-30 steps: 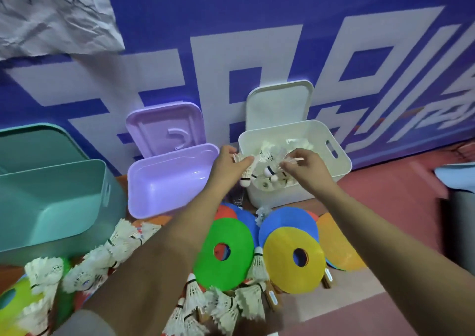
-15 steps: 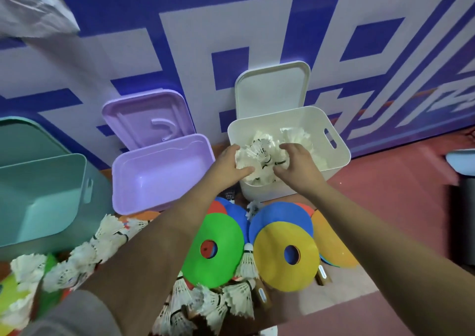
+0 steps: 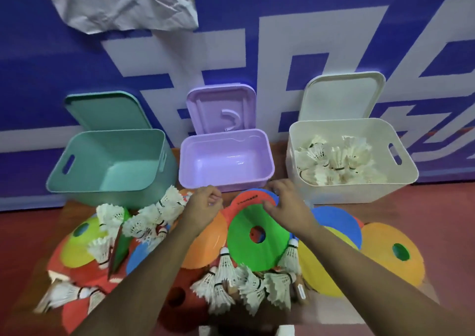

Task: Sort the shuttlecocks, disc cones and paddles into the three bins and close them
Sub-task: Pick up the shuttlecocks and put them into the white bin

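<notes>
Three open bins stand against the wall: a teal bin (image 3: 108, 161) and a purple bin (image 3: 226, 161) with nothing in them, and a white bin (image 3: 347, 194) holding several shuttlecocks (image 3: 334, 161). On the floor in front lies a pile of disc cones, among them a green disc cone (image 3: 244, 248) and an orange one (image 3: 208, 243), with loose shuttlecocks (image 3: 244, 284) and a wooden paddle handle (image 3: 300, 290). My left hand (image 3: 203, 207) hovers over the orange cone, fingers loosely curled and holding nothing. My right hand (image 3: 285, 202) reaches over the green cone's upper rim, thumb at the rim; no grip shows.
The bins' lids lean back on a blue banner wall, with the teal lid (image 3: 102, 109) at the left. A crumpled paper sheet (image 3: 123, 1) hangs above. More shuttlecocks (image 3: 154, 215) and a yellow cone (image 3: 321, 271) spread across the red floor.
Both hands have let go of the shuttlecocks in the white bin and drawn back to the pile of cones. My view has swung left, so all three bins show.
</notes>
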The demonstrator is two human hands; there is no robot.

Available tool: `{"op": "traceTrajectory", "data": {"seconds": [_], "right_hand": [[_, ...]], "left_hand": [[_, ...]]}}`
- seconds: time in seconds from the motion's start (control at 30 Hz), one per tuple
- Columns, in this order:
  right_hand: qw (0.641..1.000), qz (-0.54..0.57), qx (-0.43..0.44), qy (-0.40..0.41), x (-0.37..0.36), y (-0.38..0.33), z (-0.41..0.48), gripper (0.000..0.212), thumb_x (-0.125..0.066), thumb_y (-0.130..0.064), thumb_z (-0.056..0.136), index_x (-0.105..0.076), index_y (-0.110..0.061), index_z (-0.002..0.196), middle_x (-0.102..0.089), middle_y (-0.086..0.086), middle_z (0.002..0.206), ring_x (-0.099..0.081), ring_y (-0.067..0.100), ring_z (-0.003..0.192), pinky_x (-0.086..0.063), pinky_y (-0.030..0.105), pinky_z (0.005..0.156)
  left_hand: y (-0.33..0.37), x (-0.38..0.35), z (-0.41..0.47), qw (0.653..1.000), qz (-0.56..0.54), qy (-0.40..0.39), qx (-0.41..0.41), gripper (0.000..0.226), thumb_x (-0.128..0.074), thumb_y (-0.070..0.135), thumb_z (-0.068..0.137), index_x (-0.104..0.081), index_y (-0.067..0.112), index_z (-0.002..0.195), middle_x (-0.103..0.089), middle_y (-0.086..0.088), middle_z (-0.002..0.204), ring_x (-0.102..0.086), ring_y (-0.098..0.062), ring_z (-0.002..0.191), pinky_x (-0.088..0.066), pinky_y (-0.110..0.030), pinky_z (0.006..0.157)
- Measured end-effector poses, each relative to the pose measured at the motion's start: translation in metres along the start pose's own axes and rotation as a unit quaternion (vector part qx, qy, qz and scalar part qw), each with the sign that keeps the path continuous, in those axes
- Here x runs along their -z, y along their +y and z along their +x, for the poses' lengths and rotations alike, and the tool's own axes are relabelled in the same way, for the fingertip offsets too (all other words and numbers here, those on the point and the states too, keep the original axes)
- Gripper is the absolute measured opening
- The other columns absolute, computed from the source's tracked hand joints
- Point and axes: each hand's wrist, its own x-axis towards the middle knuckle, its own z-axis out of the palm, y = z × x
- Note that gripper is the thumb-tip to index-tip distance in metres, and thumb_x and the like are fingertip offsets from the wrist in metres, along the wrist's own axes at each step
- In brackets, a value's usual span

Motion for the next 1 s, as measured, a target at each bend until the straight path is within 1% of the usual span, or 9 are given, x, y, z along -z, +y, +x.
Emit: {"op": "traceTrajectory", "data": {"seconds": [0.07, 0.2, 0.3, 0.43, 0.53, 0.63, 0.73, 0.83, 1.0], "right_hand": [[1.000, 0.001, 0.003, -0.018, -0.021, -0.012, 0.001, 0.039, -0.067, -0.022, 0.080, -0.061, -0.009, 0.116, -0.054, 0.008, 0.109, -0.054, 0.023, 0.107, -0.040, 0.028, 0.092], [0.997, 0.015, 0.024, -0.078, -0.067, -0.043, 0.006, 0.033, -0.062, -0.028, 0.079, -0.061, -0.018, 0.111, -0.058, 0.004, 0.107, -0.053, 0.019, 0.106, -0.042, 0.032, 0.094], [0.992, 0.008, 0.038, -0.119, -0.097, -0.060, 0.016, 0.037, -0.058, -0.032, 0.081, -0.059, -0.017, 0.115, -0.056, 0.004, 0.112, -0.051, 0.019, 0.109, -0.041, 0.036, 0.099], [0.983, -0.064, 0.030, -0.170, -0.130, -0.082, 0.033, 0.045, -0.059, -0.027, 0.086, -0.052, -0.011, 0.128, -0.051, 0.012, 0.123, -0.051, 0.030, 0.115, -0.042, 0.036, 0.099], [0.973, -0.112, 0.037, -0.199, -0.150, -0.093, 0.053, 0.052, -0.057, -0.025, 0.086, -0.045, -0.017, 0.137, -0.049, 0.014, 0.123, -0.052, 0.035, 0.114, -0.044, 0.039, 0.097], [0.961, -0.151, 0.049, -0.227, -0.166, -0.099, 0.073, 0.058, -0.053, -0.017, 0.086, -0.039, -0.027, 0.142, -0.046, 0.014, 0.122, -0.052, 0.037, 0.112, -0.046, 0.042, 0.094], [0.942, -0.206, 0.057, -0.258, -0.176, -0.101, 0.090, 0.064, -0.049, -0.011, 0.087, -0.034, -0.033, 0.146, -0.041, 0.014, 0.122, -0.053, 0.038, 0.110, -0.048, 0.044, 0.090], [0.925, -0.255, 0.078, -0.270, -0.186, -0.100, 0.097, 0.065, -0.050, -0.011, 0.089, -0.031, -0.036, 0.146, -0.040, 0.013, 0.123, -0.052, 0.038, 0.109, -0.046, 0.042, 0.086], [0.908, -0.317, 0.121, -0.245, -0.196, -0.102, 0.095, 0.047, -0.049, -0.014, 0.092, -0.037, -0.026, 0.137, -0.043, 0.013, 0.124, -0.051, 0.036, 0.112, -0.043, 0.039, 0.082]], "left_hand": [[-0.024, 0.012, -0.012, 0.999, 0.024, 0.014, 0.023, 0.009, -0.060, 0.005, 0.084, -0.062, 0.012, 0.089, -0.057, -0.001, 0.089, -0.056, -0.006, 0.074, -0.039, -0.006, 0.064], [-0.076, 0.037, -0.030, 0.991, 0.084, 0.071, 0.074, 0.014, -0.064, 0.007, 0.078, -0.062, 0.011, 0.091, -0.056, -0.008, 0.097, -0.057, -0.026, 0.092, -0.047, -0.035, 0.080], [-0.101, 0.049, -0.035, 0.985, 0.111, 0.093, 0.090, 0.028, -0.068, 0.007, 0.075, -0.062, 0.006, 0.103, -0.052, -0.015, 0.107, -0.054, -0.032, 0.097, -0.047, -0.040, 0.086], [-0.122, 0.052, -0.025, 0.984, 0.112, 0.057, 0.123, 0.040, -0.068, 0.019, 0.081, -0.057, 0.007, 0.118, -0.046, -0.015, 0.121, -0.051, -0.032, 0.109, -0.044, -0.039, 0.094], [-0.134, 0.047, -0.014, 0.984, 0.122, 0.028, 0.129, 0.046, -0.065, 0.026, 0.085, -0.057, 0.008, 0.126, -0.043, -0.013, 0.128, -0.046, -0.028, 0.120, -0.042, -0.037, 0.101], [-0.145, 0.043, -0.006, 0.986, 0.138, 0.023, 0.091, 0.037, -0.064, 0.022, 0.086, -0.065, 0.009, 0.121, -0.045, -0.014, 0.124, -0.046, -0.030, 0.118, -0.040, -0.035, 0.103], [-0.156, 0.042, 0.000, 0.983, 0.172, 0.029, 0.057, 0.027, -0.062, 0.017, 0.086, -0.070, 0.014, 0.111, -0.048, -0.015, 0.120, -0.047, -0.033, 0.115, -0.042, -0.040, 0.099], [-0.161, 0.047, -0.001, 0.987, 0.140, 0.064, 0.043, 0.019, -0.058, 0.017, 0.088, -0.068, 0.009, 0.102, -0.048, -0.015, 0.116, -0.050, -0.032, 0.108, -0.046, -0.039, 0.093], [-0.146, 0.061, -0.012, 0.991, 0.035, 0.118, 0.054, 0.014, -0.053, 0.016, 0.093, -0.061, 0.006, 0.098, -0.043, -0.008, 0.112, -0.051, -0.017, 0.088, -0.037, -0.020, 0.079]]}}
